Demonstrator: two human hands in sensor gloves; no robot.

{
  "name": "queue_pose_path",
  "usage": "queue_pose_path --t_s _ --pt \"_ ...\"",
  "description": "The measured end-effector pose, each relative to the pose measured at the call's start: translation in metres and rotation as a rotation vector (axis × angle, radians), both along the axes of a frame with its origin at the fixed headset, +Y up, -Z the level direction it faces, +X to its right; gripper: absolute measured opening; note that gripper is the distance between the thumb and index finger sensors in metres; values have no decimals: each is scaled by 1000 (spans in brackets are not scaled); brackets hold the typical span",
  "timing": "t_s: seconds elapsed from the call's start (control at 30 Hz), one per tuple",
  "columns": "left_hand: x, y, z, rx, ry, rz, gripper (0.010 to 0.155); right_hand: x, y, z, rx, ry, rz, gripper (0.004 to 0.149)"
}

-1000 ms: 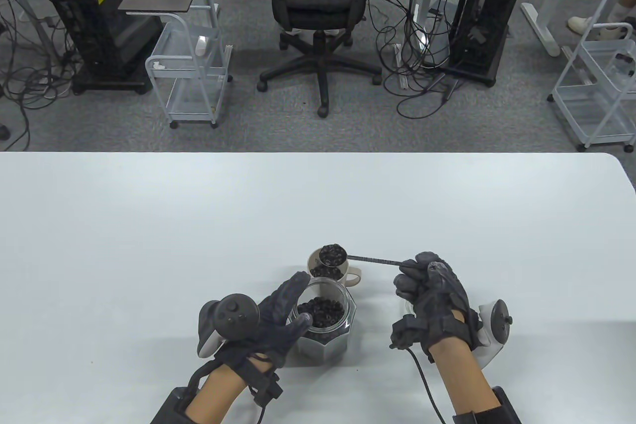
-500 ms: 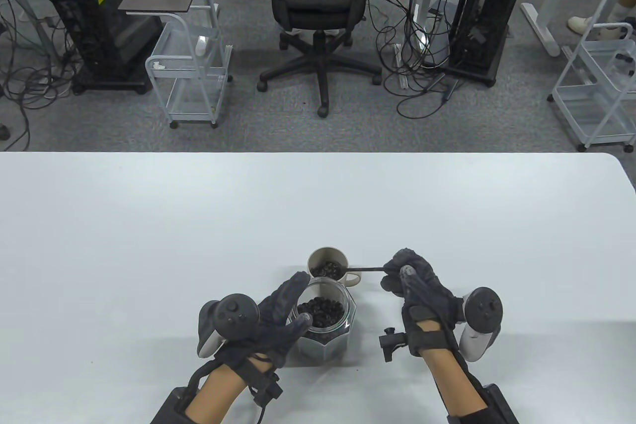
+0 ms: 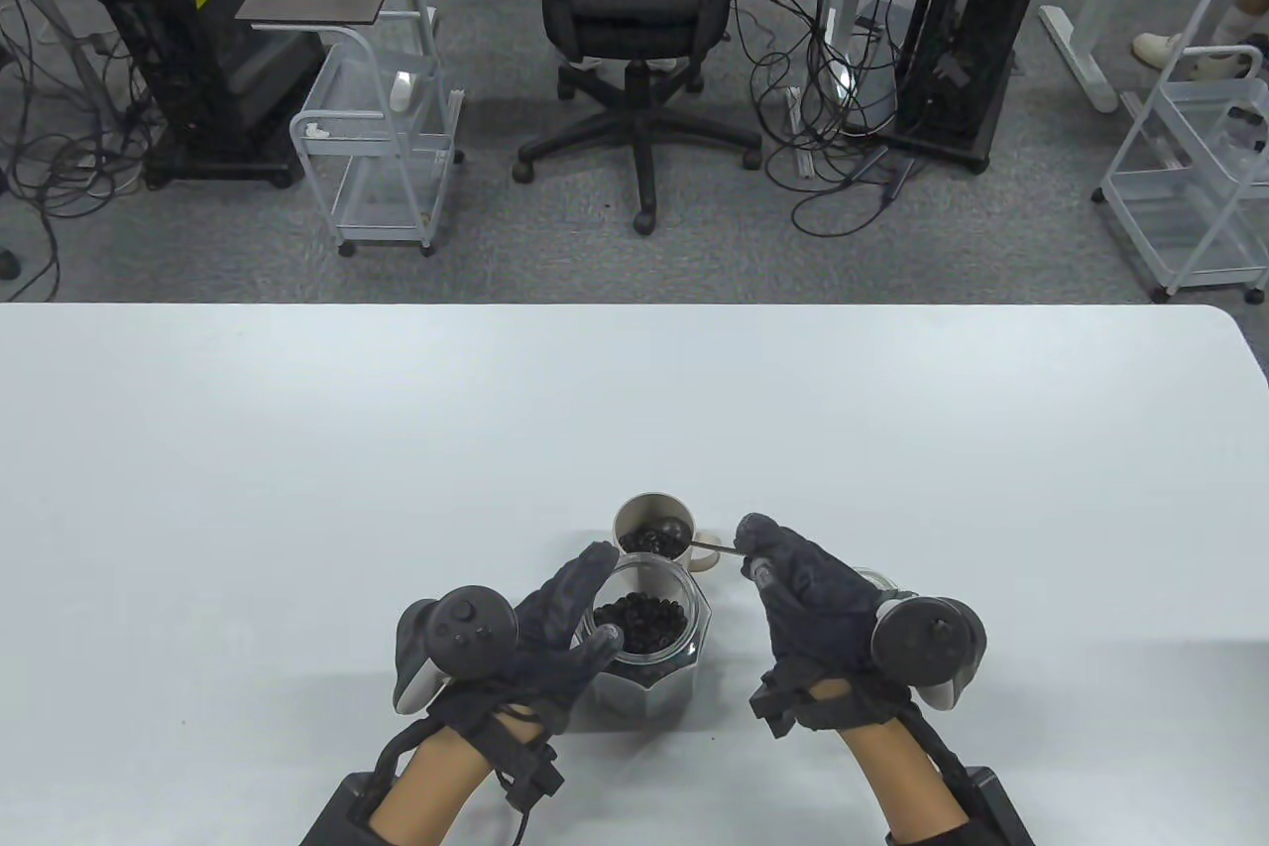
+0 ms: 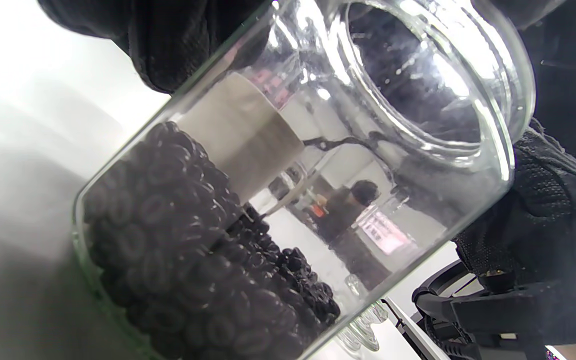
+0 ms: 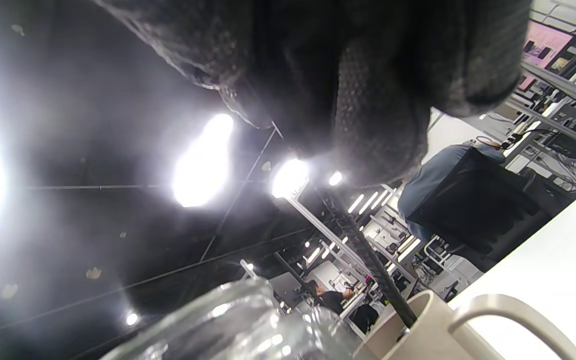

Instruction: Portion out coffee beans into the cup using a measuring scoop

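Note:
A beige cup (image 3: 631, 517) with coffee beans (image 3: 644, 541) in it stands just beyond a faceted glass jar (image 3: 649, 677) of beans. My left hand (image 3: 585, 603) grips the jar's left side; in the left wrist view the jar (image 4: 418, 130) fills the frame, its beans (image 4: 183, 260) low inside. My right hand (image 3: 758, 553) pinches the thin handle of the black measuring scoop (image 3: 674, 529), palm down. The scoop's bowl is tipped over inside the cup's right side. The right wrist view shows the scoop handle (image 5: 368, 260) running down into the cup (image 5: 433, 325).
The white table (image 3: 297, 449) stretches wide on all sides of the jar and cup. Beyond its far edge, on the floor, stand an office chair (image 3: 634, 3), wire carts (image 3: 382, 142) and computer towers (image 3: 967, 23). A second clear glass piece (image 4: 363, 330) shows at the jar's foot.
The scoop was level and heaped above the cup; my right hand rolled palm down and shifted left, tipping the scoop's bowl into the cup. Left hand and jar stayed still.

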State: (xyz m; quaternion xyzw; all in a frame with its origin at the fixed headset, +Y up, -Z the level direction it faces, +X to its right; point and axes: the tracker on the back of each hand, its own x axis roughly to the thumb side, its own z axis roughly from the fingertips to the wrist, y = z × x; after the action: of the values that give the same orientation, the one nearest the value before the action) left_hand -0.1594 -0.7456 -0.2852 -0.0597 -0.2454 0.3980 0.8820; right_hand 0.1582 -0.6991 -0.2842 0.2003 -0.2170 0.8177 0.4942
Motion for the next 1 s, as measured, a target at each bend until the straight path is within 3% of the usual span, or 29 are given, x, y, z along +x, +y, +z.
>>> queue_pose_path --t_s 0.37,0.7,1.0 --pt "0 0 0 0 0 1 83 24 -8 0 -112 -80 -396 43" --pt "0 0 0 -1 1 6 83 44 -23 6 -343 -116 -823 44" --pt "0 1 0 9 0 5 83 78 -11 11 -303 -144 -946 44"
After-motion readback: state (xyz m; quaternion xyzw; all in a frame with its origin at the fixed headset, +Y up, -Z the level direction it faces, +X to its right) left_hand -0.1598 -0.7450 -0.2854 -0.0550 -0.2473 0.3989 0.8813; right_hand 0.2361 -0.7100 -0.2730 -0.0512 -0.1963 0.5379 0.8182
